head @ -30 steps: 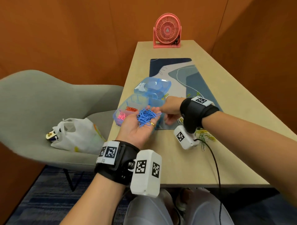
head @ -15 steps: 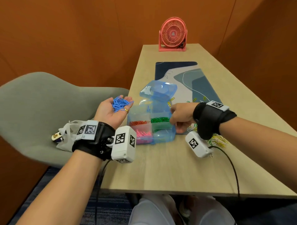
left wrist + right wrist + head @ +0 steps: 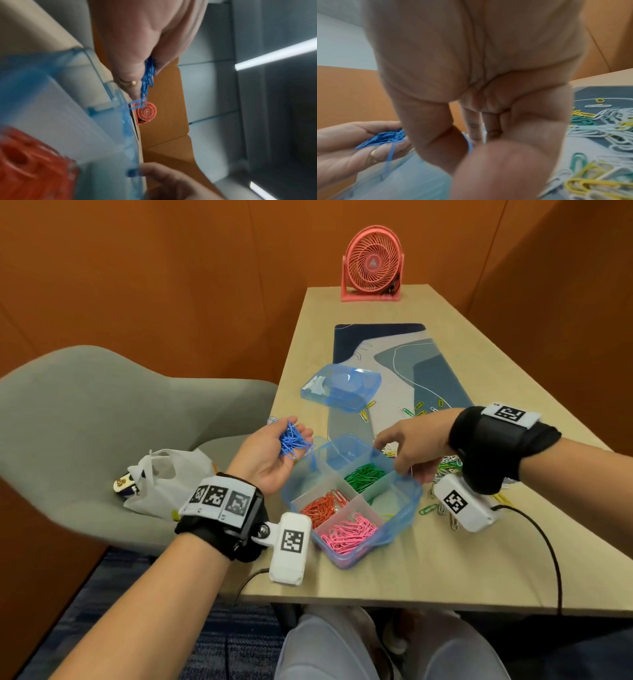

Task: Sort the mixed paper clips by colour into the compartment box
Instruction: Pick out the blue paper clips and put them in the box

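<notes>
A clear blue compartment box (image 3: 404, 508) sits skewed near the table's front edge. It holds green clips (image 3: 364, 475), orange clips (image 3: 323, 505) and pink clips (image 3: 349, 532), each in its own compartment. The far compartment (image 3: 342, 455) looks bare. My left hand (image 3: 298, 429) is palm up beside the box's far left corner, cupping a bunch of blue clips (image 3: 289, 441) (image 3: 148, 75) (image 3: 383, 138). My right hand (image 3: 400, 453) grips the box's far right rim, thumb inside.
A heap of yellow, white and green clips (image 3: 445, 463) (image 3: 599, 135) lies right of the box, with strays on the desk mat (image 3: 387, 354). The box lid (image 3: 342, 388) lies behind. A pink fan (image 3: 371, 265) stands at the far end. A grey chair (image 3: 68, 412) holds a plastic bag (image 3: 164, 477).
The box has been turned askew under my right hand. My left hand, still carrying the blue clips, has come back from beside the table to the box's far left corner.
</notes>
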Demonstrator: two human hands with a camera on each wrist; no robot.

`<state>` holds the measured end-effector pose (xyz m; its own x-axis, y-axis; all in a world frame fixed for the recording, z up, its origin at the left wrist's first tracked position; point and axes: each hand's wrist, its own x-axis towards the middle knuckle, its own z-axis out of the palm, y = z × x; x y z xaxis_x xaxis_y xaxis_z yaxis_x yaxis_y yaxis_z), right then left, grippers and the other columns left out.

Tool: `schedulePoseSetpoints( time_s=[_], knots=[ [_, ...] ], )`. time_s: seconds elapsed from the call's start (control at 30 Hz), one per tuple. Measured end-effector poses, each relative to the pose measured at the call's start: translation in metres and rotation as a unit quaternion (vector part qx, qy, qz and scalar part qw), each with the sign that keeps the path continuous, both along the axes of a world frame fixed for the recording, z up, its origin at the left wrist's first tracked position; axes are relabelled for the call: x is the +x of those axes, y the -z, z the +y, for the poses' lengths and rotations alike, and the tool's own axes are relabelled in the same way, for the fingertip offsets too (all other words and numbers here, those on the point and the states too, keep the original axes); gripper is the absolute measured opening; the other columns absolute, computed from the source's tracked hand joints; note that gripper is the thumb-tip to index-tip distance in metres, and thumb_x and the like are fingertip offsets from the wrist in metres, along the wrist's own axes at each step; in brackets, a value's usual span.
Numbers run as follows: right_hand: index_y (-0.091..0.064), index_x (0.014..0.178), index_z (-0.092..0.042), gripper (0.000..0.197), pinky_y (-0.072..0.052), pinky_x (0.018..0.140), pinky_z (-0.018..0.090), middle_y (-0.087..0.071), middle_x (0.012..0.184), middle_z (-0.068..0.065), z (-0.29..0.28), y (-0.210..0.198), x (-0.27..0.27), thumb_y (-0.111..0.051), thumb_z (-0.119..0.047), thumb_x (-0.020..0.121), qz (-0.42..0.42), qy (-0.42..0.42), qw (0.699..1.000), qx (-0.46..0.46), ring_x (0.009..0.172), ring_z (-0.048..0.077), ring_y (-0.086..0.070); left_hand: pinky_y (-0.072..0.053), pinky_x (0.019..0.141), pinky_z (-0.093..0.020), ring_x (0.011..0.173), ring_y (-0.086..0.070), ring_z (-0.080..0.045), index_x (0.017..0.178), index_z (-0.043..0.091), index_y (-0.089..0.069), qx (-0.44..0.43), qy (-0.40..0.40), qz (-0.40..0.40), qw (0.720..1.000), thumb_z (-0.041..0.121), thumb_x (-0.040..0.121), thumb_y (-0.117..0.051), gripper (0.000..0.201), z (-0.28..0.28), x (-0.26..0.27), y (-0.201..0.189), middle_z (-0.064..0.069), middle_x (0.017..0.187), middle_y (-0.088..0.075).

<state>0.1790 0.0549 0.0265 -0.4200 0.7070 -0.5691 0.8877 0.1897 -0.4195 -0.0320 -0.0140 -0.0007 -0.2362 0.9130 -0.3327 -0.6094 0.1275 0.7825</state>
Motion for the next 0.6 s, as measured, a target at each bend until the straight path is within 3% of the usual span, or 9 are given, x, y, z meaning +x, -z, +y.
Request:
schedulePoseSetpoints(
  time_s=[0.13, 0.33, 0.6],
  knots=[
    [-0.050, 0.121, -0.027, 0.048, -0.054, 0.054, 0.028, -0.068, 0.070, 0.011, 0.005, 0.000, 0.009, -0.054, 0.003, 0.083, -0.006, -0.004, 1.000, -0.009, 0.053, 0.024, -0.063, -0.054, 0.067, -0.022, 0.080, -0.060, -0.015, 0.099, 0.007, -0.053, 0.030, 0.019, 0.114, 0.993, 0.014, 0.101, -0.038, 0.017, -0.003, 0.006, 0.008, -0.007, 0.088, -0.057],
    [-0.050, 0.124, -0.028, 0.051, -0.054, 0.053, 0.027, -0.066, 0.079, 0.014, 0.011, -0.001, 0.018, -0.056, 0.003, 0.084, -0.007, -0.006, 1.000, -0.018, 0.054, 0.023, -0.063, -0.051, 0.082, -0.025, 0.080, -0.059, -0.012, 0.092, 0.011, -0.054, 0.062, 0.072, 0.208, 0.974, 0.010, 0.101, -0.039, 0.018, -0.007, 0.012, 0.013, -0.005, 0.086, -0.056],
    [-0.052, 0.119, -0.029, 0.047, -0.053, 0.051, 0.026, -0.067, 0.078, 0.009, 0.015, -0.002, 0.021, -0.056, 0.004, 0.085, 0.004, 0.000, 1.000, -0.030, 0.052, 0.019, -0.063, -0.047, 0.081, -0.022, 0.083, -0.054, -0.011, 0.088, 0.015, -0.056, 0.062, 0.172, 0.363, 0.914, 0.002, 0.097, -0.044, 0.019, -0.011, 0.009, 0.006, -0.002, 0.088, -0.056]
  ],
)
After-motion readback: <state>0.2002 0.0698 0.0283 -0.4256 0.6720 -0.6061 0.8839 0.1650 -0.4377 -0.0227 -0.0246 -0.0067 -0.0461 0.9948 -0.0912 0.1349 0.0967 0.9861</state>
